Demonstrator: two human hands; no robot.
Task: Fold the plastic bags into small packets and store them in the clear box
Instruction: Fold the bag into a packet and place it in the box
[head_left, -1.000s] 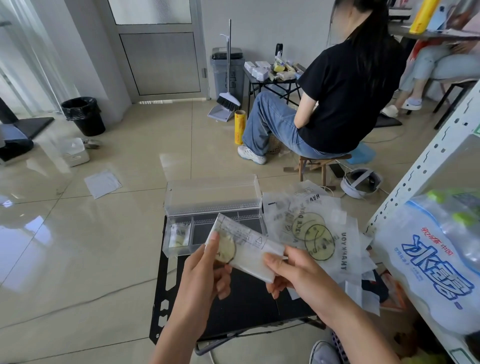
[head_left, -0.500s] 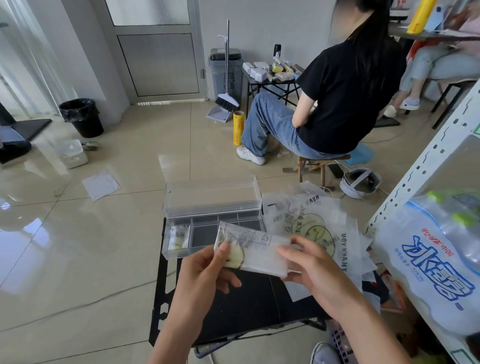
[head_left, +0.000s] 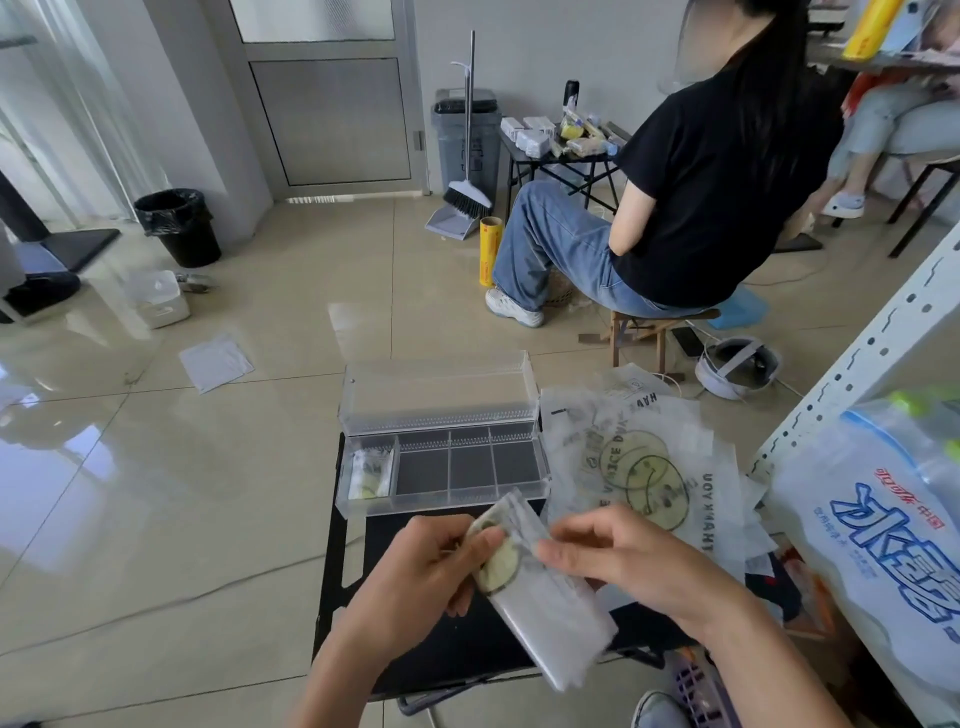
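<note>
The left hand (head_left: 415, 566) pinches the upper end of a folded plastic bag (head_left: 550, 608), with the thumb on its yellow smiley print and the fingers curled behind. The right hand (head_left: 628, 561) grips the same bag at its right edge with curled fingers. The bag is folded into a long narrow strip. It is held tilted in the air above the black counter (head_left: 457, 649), lower end toward the camera. Just beyond the hands, the clear box (head_left: 441, 503) stands on the counter, its lid (head_left: 436, 389) open and upright at the back. The box is divided into compartments, and the leftmost holds one folded packet (head_left: 370, 473). Beside the box on the right lies a loose pile of flat bags (head_left: 639, 467) printed with smiley faces.
</note>
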